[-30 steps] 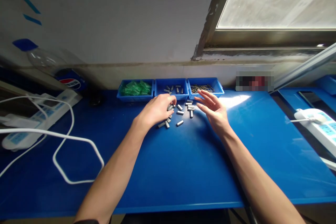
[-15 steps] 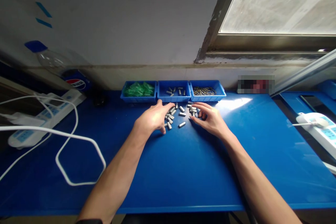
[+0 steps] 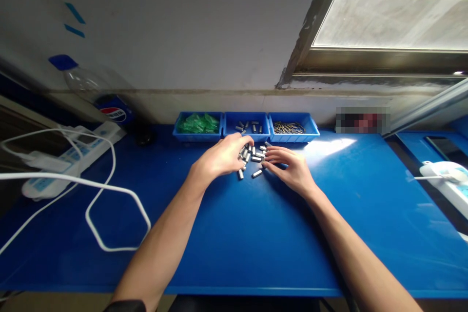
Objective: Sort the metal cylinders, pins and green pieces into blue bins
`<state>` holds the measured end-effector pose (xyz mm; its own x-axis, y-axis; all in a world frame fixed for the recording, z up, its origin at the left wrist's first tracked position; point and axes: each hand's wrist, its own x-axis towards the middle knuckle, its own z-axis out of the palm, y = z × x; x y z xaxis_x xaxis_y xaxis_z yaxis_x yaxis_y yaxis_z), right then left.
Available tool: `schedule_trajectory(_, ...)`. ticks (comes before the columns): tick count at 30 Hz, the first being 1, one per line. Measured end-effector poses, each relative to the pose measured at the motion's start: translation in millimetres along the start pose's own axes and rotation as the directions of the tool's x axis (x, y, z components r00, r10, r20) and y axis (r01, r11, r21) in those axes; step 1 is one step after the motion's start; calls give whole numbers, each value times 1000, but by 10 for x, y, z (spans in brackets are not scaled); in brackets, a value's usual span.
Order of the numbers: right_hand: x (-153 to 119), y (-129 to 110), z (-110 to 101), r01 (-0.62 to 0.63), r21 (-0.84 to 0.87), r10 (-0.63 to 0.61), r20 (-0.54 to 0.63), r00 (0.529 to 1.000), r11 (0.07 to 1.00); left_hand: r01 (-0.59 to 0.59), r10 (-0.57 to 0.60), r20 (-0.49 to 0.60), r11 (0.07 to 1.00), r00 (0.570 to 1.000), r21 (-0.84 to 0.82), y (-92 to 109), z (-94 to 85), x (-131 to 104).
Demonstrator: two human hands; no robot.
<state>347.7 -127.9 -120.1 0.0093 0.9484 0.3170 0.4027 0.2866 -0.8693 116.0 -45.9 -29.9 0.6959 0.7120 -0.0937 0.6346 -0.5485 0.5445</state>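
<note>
well, metal pieces (image 3: 256, 159) lie between left hand (image 3: 225, 155) and right hand (image 3: 292, 168), both half-curled, grip unclear.

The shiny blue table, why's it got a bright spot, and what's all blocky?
Head view: the white glare patch on the glossy blue table is probably sunlight through the metal-framed window; head view: small silver metal pieces catch highlights; head view: blocky pixels hide a dark-and-red thing by the pale wall.

Holds left hand (image 3: 227, 155) curled over metal pieces (image 3: 256, 159) and right hand (image 3: 290, 168) beside others at its fingertips, with three blue bins (image 3: 261, 138) beyond the fingers.
</note>
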Motion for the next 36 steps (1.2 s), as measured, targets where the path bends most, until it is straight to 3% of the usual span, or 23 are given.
schedule_trajectory(3,-4,-99,-3,-33,18,33,-17,999,999,-111,110,-22,936,994,-333,3,-23,67)
schedule_trajectory(6,-3,-197,-8,-166,245,147,96,984,955,-144,133,-63,796,989,-587,20,-14,118)
schedule_trajectory(9,-2,-235,19,-275,448,229,154,961,851,-150,87,-126,715,988,-683,7,26,159)
schedule_trajectory(12,0,-220,66,-318,510,297,124,947,799,-128,50,-126,655,991,-744,-32,75,195)
schedule_trajectory(21,18,-204,88,-302,623,322,83,943,722,-125,63,-112,664,992,-737,-17,81,191)
schedule_trajectory(25,9,-201,83,-316,607,326,99,940,729,-132,60,-124,666,991,-734,0,81,190)
schedule_trajectory(28,5,-187,75,-321,558,326,94,941,765,-155,-15,-220,662,975,-734,-29,118,220)
schedule_trajectory(33,19,-153,27,-320,547,347,57,936,774,-241,-100,-395,650,913,-721,-120,150,284)
schedule_trajectory(36,31,-135,-12,-325,548,364,39,930,771,-249,-86,-439,720,894,-648,-139,77,260)
